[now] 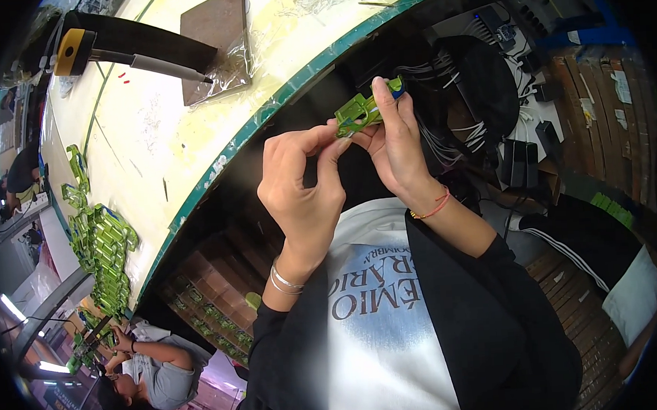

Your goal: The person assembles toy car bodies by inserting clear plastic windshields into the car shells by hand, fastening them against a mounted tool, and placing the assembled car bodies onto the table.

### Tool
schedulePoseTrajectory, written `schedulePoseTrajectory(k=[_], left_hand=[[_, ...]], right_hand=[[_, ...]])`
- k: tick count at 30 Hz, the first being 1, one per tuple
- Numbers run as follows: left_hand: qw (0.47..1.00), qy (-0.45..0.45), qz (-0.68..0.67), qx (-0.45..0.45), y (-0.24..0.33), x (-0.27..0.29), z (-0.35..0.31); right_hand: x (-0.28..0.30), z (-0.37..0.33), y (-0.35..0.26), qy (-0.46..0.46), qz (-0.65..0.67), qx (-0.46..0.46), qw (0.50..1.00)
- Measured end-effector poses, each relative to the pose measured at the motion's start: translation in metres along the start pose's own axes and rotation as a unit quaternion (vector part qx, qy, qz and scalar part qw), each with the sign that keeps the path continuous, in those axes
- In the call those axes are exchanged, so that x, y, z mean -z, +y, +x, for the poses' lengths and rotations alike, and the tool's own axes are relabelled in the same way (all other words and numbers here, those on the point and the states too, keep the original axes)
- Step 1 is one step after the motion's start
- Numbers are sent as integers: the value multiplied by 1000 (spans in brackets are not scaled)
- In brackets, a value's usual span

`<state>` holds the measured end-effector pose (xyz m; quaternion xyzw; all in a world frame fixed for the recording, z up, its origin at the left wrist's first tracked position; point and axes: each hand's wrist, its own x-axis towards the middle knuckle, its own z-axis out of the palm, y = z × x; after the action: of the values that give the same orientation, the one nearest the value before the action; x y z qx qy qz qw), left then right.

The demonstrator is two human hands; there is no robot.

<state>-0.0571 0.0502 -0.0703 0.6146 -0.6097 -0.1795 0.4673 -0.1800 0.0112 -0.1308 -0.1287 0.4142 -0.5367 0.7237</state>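
A translucent green plastic part (357,113) with open cut-outs and a blue piece at its far right end is held up in front of my chest, just beyond the table edge. My left hand (297,180) pinches its near left end between thumb and forefinger. Around its right end my right hand (397,138) is closed, the thumb lying along the top near the blue piece. Whether anything small sits between the left fingertips is hidden.
On the pale table (159,162) with a green edge lie a brown plate (220,44) and a grey pen-shaped tool (169,67) beside a yellow-black block (74,51). Green parts (104,243) are heaped at the left. A co-worker (163,377) handles green parts lower left.
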Motion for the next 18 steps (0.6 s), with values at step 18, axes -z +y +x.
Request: schedulePoseTrajectory(k=[18], left_hand=[[984, 114, 117, -77, -2, 22, -21]], right_hand=[[-17, -10, 3, -79, 126, -138, 979]])
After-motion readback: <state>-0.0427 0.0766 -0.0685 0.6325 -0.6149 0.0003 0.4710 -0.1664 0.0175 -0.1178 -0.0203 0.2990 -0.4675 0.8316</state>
